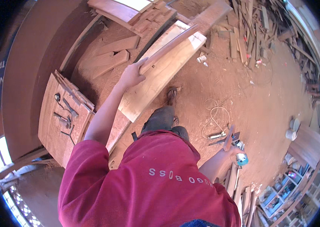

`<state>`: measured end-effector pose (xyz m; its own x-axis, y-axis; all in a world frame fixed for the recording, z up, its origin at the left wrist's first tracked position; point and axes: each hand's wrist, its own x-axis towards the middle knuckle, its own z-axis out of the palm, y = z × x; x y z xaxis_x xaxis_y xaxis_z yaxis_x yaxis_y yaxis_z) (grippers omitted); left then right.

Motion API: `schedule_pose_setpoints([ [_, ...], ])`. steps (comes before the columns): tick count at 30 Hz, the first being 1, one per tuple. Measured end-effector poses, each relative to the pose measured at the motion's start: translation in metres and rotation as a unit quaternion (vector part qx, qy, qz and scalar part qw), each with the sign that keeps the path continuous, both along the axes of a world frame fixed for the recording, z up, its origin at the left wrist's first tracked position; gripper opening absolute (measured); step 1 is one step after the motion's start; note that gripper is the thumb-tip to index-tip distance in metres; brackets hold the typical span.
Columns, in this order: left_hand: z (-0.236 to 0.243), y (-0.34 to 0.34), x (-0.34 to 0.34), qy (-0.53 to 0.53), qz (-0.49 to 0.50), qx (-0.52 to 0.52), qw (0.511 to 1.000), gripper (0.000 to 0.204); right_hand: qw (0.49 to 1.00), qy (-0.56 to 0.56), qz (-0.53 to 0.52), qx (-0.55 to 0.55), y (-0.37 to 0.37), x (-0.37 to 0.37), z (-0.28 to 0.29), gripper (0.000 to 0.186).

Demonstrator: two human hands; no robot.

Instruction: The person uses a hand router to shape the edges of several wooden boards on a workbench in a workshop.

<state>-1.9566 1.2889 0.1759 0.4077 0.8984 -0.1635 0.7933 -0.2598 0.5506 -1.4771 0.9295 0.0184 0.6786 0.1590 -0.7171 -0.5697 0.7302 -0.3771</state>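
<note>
At the upper middle, my left hand [131, 76] closes around the near end of a long, narrow wooden strip [170, 47]. That strip lies slantwise above a pale wooden board [160, 77], its far end pointing up and right. Lower right, my right hand [226, 152] is closed on a handheld power tool with a silver body and teal end [242, 159]. A thin brown piece of wood [228, 138] rises beside my right thumb; whether the hand grips it too, I cannot tell.
Left, hand tools [64, 120] and a tape measure [57, 97] rest on stacked boards [48, 130]. A looped pale cable [216, 118] lies on the dusty floor near my right hand. Scrap wood [249, 34] is heaped at the upper right; a tool tray [281, 198] stands lower right.
</note>
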Motion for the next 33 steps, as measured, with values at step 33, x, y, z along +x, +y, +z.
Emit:
schedule_pose_setpoints([
  [33, 0.010, 0.056, 0.004, 0.142, 0.211, -0.079, 0.964, 0.050, 0.949, 0.067, 0.192, 0.242, 0.442, 0.135, 0.047, 0.136],
])
